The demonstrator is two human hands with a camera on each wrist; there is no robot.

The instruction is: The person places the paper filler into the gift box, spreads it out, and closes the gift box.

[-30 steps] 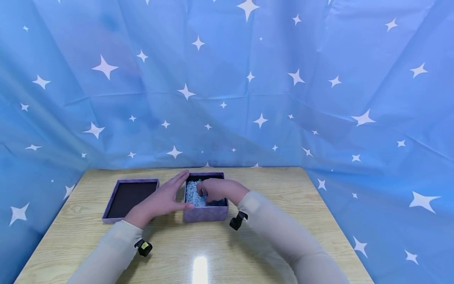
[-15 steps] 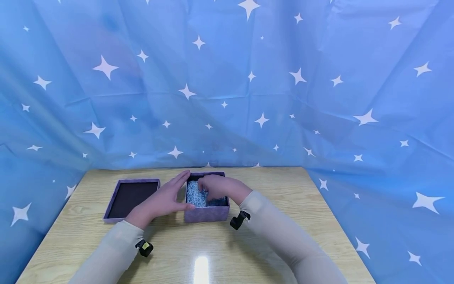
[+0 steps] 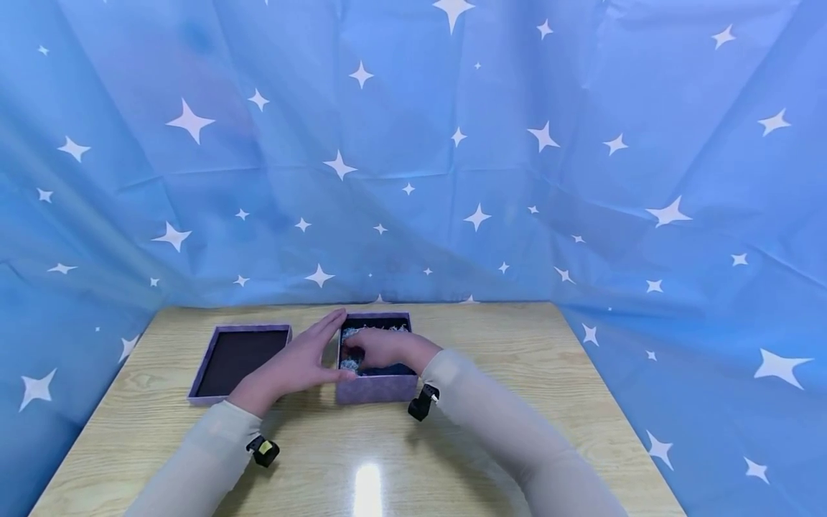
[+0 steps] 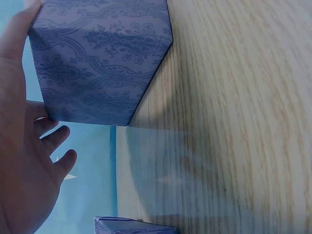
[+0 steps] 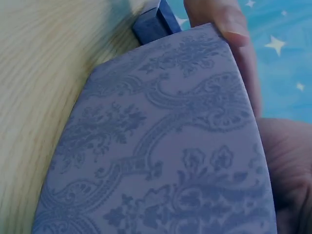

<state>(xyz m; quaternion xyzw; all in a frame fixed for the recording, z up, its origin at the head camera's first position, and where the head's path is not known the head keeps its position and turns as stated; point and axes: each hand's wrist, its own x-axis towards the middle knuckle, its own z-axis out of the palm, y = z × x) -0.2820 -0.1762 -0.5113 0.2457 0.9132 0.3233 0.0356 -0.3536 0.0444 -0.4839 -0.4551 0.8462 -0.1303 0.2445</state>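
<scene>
In the head view a purple patterned box (image 3: 376, 390) stands on the table without its cover, its inside dark. Pale blue shredded filler (image 3: 349, 365) lies in it, mostly at the left and back. My left hand (image 3: 300, 362) holds the box's left side, thumb at the front corner and fingers at the back one. The left wrist view shows the fingertips (image 4: 62, 134) beside the patterned wall. My right hand (image 3: 384, 346) reaches into the box with bent fingers among the shreds. Its fingertips are hidden, and the box wall blocks most of that hand in the right wrist view.
Left of the box lies the shallow purple lid (image 3: 242, 362), dark inside facing up, partly behind my left hand. The wooden table (image 3: 517, 402) ends at a blue star-printed cloth (image 3: 413, 179) behind it. A light reflection shines near the front.
My right hand has gone left and lower inside the box, covering more of the filler. Shreds now show along the back edge. The left hand and the box stay put.
</scene>
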